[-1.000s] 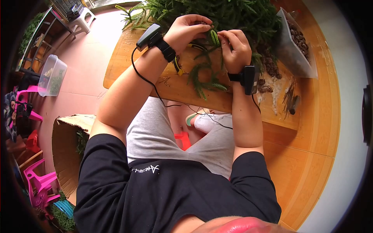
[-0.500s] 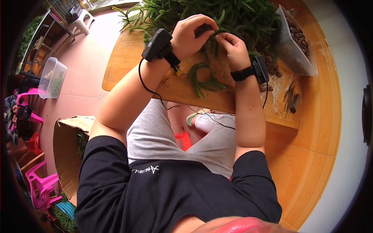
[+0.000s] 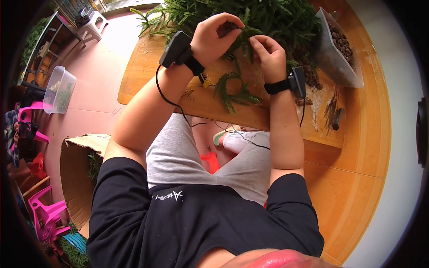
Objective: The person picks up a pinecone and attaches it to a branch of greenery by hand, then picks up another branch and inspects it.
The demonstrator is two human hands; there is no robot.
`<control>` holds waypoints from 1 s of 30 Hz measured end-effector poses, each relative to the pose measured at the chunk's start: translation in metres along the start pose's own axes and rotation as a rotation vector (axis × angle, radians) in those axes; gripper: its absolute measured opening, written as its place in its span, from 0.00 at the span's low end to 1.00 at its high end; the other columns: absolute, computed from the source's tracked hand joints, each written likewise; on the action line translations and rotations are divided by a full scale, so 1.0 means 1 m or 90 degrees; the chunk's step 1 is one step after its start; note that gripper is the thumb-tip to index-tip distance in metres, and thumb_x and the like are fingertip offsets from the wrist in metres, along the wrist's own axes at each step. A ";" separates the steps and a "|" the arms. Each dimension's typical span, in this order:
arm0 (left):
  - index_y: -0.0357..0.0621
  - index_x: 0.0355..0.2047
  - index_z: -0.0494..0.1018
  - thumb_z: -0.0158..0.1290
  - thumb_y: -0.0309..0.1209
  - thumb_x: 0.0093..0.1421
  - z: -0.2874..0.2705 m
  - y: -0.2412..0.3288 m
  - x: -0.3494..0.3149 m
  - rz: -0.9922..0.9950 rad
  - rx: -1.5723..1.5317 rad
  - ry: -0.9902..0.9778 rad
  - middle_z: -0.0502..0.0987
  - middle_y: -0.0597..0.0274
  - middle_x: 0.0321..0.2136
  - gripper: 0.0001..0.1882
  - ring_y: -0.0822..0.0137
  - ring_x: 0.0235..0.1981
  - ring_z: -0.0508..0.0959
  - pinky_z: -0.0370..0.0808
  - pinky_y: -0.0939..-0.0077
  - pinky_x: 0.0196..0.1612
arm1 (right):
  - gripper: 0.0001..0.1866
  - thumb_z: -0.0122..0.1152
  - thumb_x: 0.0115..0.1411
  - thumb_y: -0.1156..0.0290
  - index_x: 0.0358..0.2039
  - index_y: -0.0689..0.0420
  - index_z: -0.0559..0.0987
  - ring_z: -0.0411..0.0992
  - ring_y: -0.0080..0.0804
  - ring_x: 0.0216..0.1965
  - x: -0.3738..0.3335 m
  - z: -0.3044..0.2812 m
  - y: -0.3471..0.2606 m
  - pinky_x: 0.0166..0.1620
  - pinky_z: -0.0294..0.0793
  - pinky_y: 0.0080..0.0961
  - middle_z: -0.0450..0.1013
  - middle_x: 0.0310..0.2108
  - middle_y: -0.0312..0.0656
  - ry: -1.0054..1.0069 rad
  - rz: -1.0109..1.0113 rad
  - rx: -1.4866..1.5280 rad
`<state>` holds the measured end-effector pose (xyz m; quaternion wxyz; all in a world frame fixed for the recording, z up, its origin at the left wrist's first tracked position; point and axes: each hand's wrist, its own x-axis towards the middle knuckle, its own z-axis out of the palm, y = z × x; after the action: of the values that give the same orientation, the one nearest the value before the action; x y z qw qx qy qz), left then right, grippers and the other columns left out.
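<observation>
Left grip (image 3: 213, 40) holds dark piece (image 3: 228, 29) beyond ring (image 3: 241, 94); right grip (image 3: 271, 56) narrow, contents unclear. Ring: already looped. Sprigs (image 3: 277, 22) beyond: heap apparently unworked.

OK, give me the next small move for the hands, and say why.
Probably bring the right hand across to the left hand. The left hand seems to hold what looks like a dark brown pine cone; the right hand stands apart from it, thumb and forefinger drawn close together. Whether anything thin is pinched there is too small to tell.
</observation>
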<state>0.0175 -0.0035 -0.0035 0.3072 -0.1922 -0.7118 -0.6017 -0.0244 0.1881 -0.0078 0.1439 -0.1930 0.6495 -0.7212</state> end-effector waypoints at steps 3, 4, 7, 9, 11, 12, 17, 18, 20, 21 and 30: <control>0.38 0.38 0.78 0.58 0.23 0.58 -0.003 -0.009 0.000 -0.088 -0.063 0.016 0.79 0.67 0.31 0.07 0.78 0.33 0.78 0.76 0.83 0.38 | 0.06 0.64 0.59 0.74 0.38 0.56 0.82 0.66 0.18 0.23 -0.008 0.018 -0.011 0.27 0.67 0.18 0.74 0.30 0.32 0.148 -0.418 -0.515; 0.37 0.39 0.78 0.59 0.24 0.59 -0.004 -0.012 -0.001 -0.105 -0.090 0.018 0.79 0.68 0.31 0.08 0.79 0.33 0.77 0.75 0.84 0.37 | 0.06 0.64 0.59 0.74 0.38 0.56 0.82 0.66 0.18 0.23 -0.008 0.020 -0.011 0.27 0.67 0.18 0.74 0.30 0.32 0.146 -0.418 -0.514; 0.37 0.40 0.78 0.59 0.25 0.59 -0.003 -0.016 0.000 -0.144 -0.138 0.010 0.79 0.68 0.31 0.09 0.80 0.33 0.77 0.75 0.85 0.37 | 0.07 0.65 0.57 0.77 0.37 0.55 0.82 0.68 0.23 0.23 -0.009 0.022 -0.010 0.27 0.69 0.21 0.75 0.30 0.37 0.125 -0.463 -0.544; 0.36 0.41 0.78 0.59 0.25 0.59 -0.003 -0.019 0.000 -0.188 -0.174 -0.007 0.80 0.67 0.32 0.10 0.79 0.33 0.77 0.75 0.85 0.37 | 0.06 0.65 0.57 0.77 0.36 0.56 0.82 0.69 0.24 0.23 -0.007 0.020 -0.009 0.27 0.70 0.22 0.75 0.30 0.38 0.131 -0.484 -0.562; 0.36 0.43 0.78 0.59 0.24 0.60 -0.003 -0.019 0.000 -0.203 -0.180 -0.020 0.79 0.66 0.34 0.10 0.79 0.35 0.77 0.75 0.85 0.40 | 0.05 0.64 0.57 0.77 0.35 0.57 0.81 0.70 0.27 0.23 -0.004 0.017 -0.007 0.28 0.71 0.24 0.75 0.30 0.39 0.145 -0.523 -0.599; 0.36 0.44 0.77 0.58 0.24 0.61 -0.004 -0.019 0.000 -0.218 -0.186 -0.031 0.79 0.66 0.36 0.11 0.78 0.37 0.77 0.75 0.84 0.42 | 0.05 0.64 0.57 0.77 0.35 0.57 0.81 0.70 0.27 0.23 -0.003 0.016 -0.006 0.28 0.71 0.24 0.75 0.30 0.39 0.146 -0.522 -0.599; 0.36 0.42 0.78 0.60 0.25 0.59 0.002 -0.019 0.000 -0.184 -0.200 -0.007 0.80 0.67 0.33 0.10 0.79 0.33 0.77 0.75 0.85 0.38 | 0.05 0.64 0.57 0.77 0.35 0.57 0.81 0.71 0.29 0.24 0.000 0.016 -0.002 0.29 0.72 0.24 0.75 0.30 0.40 0.175 -0.540 -0.591; 0.36 0.42 0.78 0.60 0.25 0.59 0.002 -0.020 0.001 -0.184 -0.200 -0.007 0.80 0.67 0.33 0.10 0.79 0.33 0.77 0.75 0.85 0.38 | 0.05 0.65 0.56 0.77 0.35 0.57 0.81 0.71 0.29 0.24 0.000 0.016 -0.002 0.29 0.72 0.24 0.75 0.30 0.39 0.170 -0.530 -0.578; 0.36 0.42 0.78 0.60 0.25 0.59 0.001 -0.020 0.001 -0.180 -0.199 -0.003 0.80 0.67 0.33 0.10 0.79 0.34 0.77 0.76 0.85 0.38 | 0.05 0.65 0.56 0.76 0.35 0.57 0.81 0.71 0.28 0.24 -0.002 0.018 -0.003 0.29 0.72 0.23 0.75 0.30 0.39 0.166 -0.520 -0.565; 0.36 0.42 0.78 0.60 0.25 0.59 0.001 -0.020 0.001 -0.177 -0.199 -0.001 0.80 0.67 0.33 0.10 0.78 0.34 0.77 0.76 0.85 0.38 | 0.06 0.66 0.56 0.76 0.35 0.57 0.81 0.71 0.28 0.24 -0.005 0.019 -0.007 0.29 0.72 0.23 0.75 0.30 0.39 0.163 -0.491 -0.568; 0.36 0.41 0.78 0.60 0.25 0.59 -0.001 -0.021 0.001 -0.196 -0.205 0.011 0.80 0.66 0.33 0.10 0.78 0.33 0.78 0.76 0.85 0.38 | 0.08 0.67 0.55 0.74 0.36 0.57 0.80 0.70 0.27 0.23 -0.007 0.019 -0.009 0.28 0.72 0.23 0.74 0.31 0.38 0.136 -0.484 -0.593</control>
<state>0.0037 -0.0092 -0.0181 0.1830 -0.1224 -0.6247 -0.7492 -0.0095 0.1756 0.0019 -0.2887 -0.3807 0.7933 -0.3774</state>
